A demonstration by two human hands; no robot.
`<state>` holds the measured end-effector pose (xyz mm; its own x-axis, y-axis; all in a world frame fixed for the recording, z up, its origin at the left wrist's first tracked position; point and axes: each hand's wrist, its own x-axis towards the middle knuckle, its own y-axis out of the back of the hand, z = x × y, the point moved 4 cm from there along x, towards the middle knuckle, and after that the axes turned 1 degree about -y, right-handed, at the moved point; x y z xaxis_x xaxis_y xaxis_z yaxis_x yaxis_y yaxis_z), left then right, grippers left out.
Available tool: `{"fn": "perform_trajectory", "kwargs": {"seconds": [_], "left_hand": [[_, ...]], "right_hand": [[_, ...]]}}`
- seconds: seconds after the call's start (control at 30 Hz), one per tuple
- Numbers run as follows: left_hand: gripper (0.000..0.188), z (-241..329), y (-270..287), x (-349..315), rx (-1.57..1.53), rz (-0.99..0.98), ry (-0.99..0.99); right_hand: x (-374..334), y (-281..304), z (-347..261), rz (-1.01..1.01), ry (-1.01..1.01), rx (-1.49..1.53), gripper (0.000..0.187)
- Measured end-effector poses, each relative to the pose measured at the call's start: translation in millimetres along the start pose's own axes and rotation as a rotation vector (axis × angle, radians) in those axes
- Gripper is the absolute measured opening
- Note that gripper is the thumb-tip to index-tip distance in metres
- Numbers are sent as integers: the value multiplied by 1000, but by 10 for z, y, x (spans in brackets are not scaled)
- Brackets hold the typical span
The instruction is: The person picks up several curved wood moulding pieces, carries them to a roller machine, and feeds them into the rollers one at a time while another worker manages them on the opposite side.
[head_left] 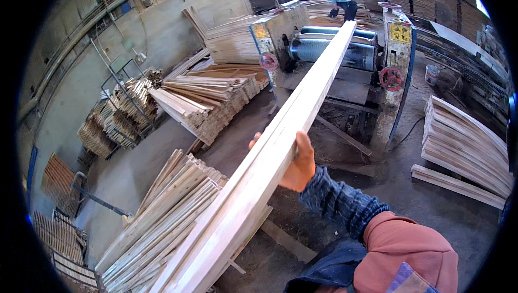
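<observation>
A small bundle of long, pale wooden planks (253, 169) runs from the lower edge up to the rollers of a machine. My right hand (297, 166) grips the planks from below, its thumb on their right side and fingertips showing on their left. A dark knitted cuff and a reddish sleeve cover that arm. The far end of the planks lies in front of the large metal rollers (332, 50), and whether it touches them cannot be made out. My left hand is out of sight.
The machine's worn posts (396, 66) carry red handwheels (391, 79). A stack of loose wooden strips (162, 228) stands at the lower left, with another lumber stack (216, 99) beyond. Boards (464, 147) lie at right. Behind the machine a person (341, 4) bends over wood.
</observation>
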<state>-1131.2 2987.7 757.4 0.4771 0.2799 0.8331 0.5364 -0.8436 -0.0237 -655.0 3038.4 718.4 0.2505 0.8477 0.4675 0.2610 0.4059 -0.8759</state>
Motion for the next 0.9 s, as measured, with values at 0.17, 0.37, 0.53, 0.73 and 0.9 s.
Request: {"fn": "perform_trajectory", "kwargs": {"seconds": [0.17, 0.37, 0.53, 0.73, 0.9], "left_hand": [[64, 1337, 749, 976, 830, -244, -512], [66, 3513, 1794, 2177, 2437, 141, -961], [79, 4328, 2500, 2807, 3092, 245, -705], [106, 4025, 2497, 2619, 2939, 269, -1157], [78, 3100, 2065, 2081, 2877, -42, -2156]], "right_hand": [[359, 344, -957, -136, 77, 62, 75], [547, 270, -1406, 58, 130, -358, 92], [1074, 277, -2626, 178, 363, -488, 103], [1406, 1336, -4147, 15, 239, -303, 93], [1487, 1860, -5285, -17, 128, -160, 82]]}}
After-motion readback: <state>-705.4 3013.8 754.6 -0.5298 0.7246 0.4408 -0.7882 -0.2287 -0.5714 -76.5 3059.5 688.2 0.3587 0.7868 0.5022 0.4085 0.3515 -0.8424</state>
